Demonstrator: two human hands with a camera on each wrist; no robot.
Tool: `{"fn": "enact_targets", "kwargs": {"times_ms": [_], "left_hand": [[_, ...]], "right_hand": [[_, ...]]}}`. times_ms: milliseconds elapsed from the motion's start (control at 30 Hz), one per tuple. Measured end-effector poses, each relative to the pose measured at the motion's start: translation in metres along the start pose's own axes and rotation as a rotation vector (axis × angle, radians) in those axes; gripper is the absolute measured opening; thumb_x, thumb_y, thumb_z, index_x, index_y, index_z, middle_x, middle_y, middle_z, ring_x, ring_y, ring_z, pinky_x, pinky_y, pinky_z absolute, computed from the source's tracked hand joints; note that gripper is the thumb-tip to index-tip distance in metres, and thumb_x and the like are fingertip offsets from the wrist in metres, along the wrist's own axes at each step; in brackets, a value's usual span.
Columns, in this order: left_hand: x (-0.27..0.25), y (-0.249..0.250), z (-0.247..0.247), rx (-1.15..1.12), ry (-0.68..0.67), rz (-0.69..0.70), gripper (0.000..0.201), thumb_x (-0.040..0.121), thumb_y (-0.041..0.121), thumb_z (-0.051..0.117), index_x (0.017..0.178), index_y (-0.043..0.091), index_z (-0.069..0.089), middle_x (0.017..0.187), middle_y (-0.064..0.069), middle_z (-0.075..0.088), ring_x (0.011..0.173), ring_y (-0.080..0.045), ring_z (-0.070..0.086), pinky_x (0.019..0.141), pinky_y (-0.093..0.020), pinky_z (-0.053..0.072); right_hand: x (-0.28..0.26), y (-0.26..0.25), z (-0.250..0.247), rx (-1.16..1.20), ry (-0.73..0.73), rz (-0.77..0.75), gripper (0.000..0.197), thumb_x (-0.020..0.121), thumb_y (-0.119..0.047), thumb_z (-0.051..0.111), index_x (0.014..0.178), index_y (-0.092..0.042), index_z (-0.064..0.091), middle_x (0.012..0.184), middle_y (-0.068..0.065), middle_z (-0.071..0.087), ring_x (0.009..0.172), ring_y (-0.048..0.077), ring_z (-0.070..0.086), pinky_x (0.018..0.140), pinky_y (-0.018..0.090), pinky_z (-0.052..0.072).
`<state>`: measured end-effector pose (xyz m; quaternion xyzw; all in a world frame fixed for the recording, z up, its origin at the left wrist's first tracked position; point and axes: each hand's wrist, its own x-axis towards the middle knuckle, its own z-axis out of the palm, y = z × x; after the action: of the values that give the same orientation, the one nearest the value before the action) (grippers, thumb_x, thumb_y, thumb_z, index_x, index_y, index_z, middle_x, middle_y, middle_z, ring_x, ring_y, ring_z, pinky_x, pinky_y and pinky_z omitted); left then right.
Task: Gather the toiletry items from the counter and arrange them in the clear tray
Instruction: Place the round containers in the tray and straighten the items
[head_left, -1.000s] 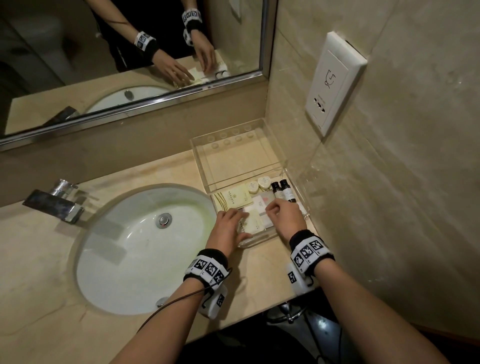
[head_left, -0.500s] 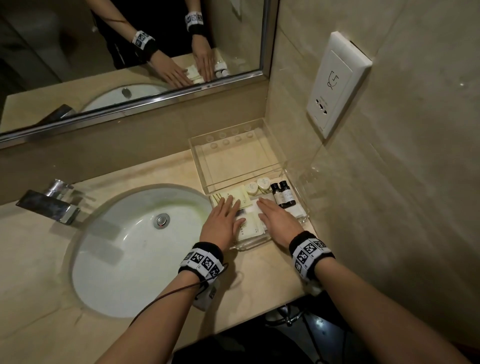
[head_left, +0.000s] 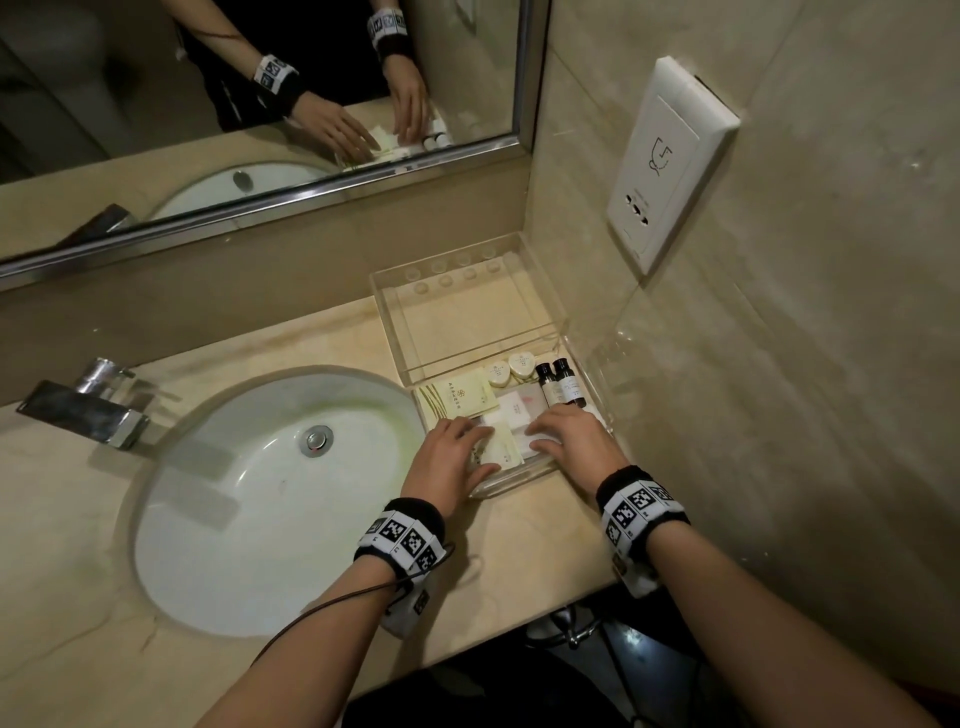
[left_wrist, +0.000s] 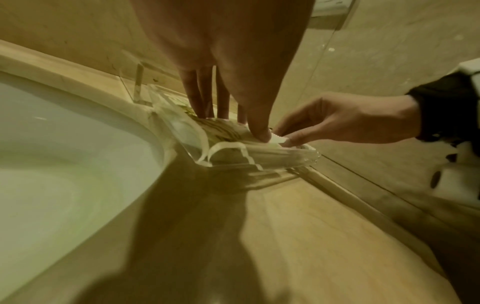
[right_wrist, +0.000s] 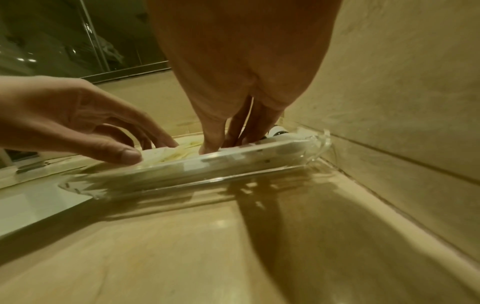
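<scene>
The clear tray (head_left: 519, 480) sits in the counter's right corner. It holds cream sachets (head_left: 460, 395), two round soaps (head_left: 511, 366) and two dark bottles (head_left: 561, 384). My left hand (head_left: 452, 452) rests on a cream sachet (head_left: 498, 447) at the tray's near left, fingers fairly straight, thumb by the front wall. In the left wrist view my left hand (left_wrist: 233, 121) presses the sachets down, and my right hand (left_wrist: 284, 134) pinches a white packet (left_wrist: 279, 139) between thumb and forefinger. My right hand (head_left: 566, 439) is at the tray's near right, just short of the bottles.
The tray's clear lid (head_left: 467, 312) stands open behind it against the mirror wall. A white sink (head_left: 260, 493) with a chrome faucet (head_left: 88, 410) lies left of the tray. The tiled wall with a socket plate (head_left: 670, 161) runs close along the tray's right side.
Half a second ago both hands lay stretched flat over the packets. Both have since drawn back toward the tray's front, and the right fingers have closed on the white packet.
</scene>
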<state>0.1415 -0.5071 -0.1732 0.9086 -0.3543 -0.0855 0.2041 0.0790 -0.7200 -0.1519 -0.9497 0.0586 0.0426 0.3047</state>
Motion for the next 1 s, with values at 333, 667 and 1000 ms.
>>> {"fn": "enact_targets", "kwargs": {"times_ms": [333, 667, 1000], "left_hand": [[0.024, 0.007, -0.012, 0.101, 0.024, -0.170, 0.051, 0.099, 0.041, 0.039, 0.143, 0.016, 0.041, 0.149, -0.011, 0.040, 0.138, -0.030, 0.035, 0.115, -0.040, 0.033], [0.046, 0.008, -0.017, 0.143, -0.047, -0.080, 0.054, 0.101, 0.041, 0.028, 0.148, 0.016, 0.030, 0.155, -0.006, 0.032, 0.146, -0.026, 0.023, 0.120, -0.035, 0.022], [0.067, 0.013, -0.009, 0.219, -0.227, -0.057, 0.055, 0.103, 0.040, 0.020, 0.153, 0.019, 0.011, 0.162, 0.002, 0.010, 0.150, -0.021, 0.001, 0.123, -0.035, 0.008]], "right_hand": [[0.026, -0.024, -0.002, -0.125, -0.066, -0.052, 0.046, 0.101, -0.035, 0.044, 0.142, -0.014, 0.046, 0.150, 0.005, 0.043, 0.140, 0.020, 0.038, 0.114, 0.032, 0.031], [0.044, -0.017, -0.001, -0.217, 0.038, 0.038, 0.051, 0.103, -0.039, 0.035, 0.145, -0.010, 0.039, 0.154, 0.009, 0.038, 0.143, 0.022, 0.033, 0.118, 0.033, 0.027], [0.053, -0.010, -0.008, -0.282, -0.205, 0.064, 0.059, 0.104, -0.042, 0.021, 0.155, -0.014, 0.010, 0.164, 0.001, 0.005, 0.151, 0.017, 0.007, 0.123, 0.033, 0.009]]}}
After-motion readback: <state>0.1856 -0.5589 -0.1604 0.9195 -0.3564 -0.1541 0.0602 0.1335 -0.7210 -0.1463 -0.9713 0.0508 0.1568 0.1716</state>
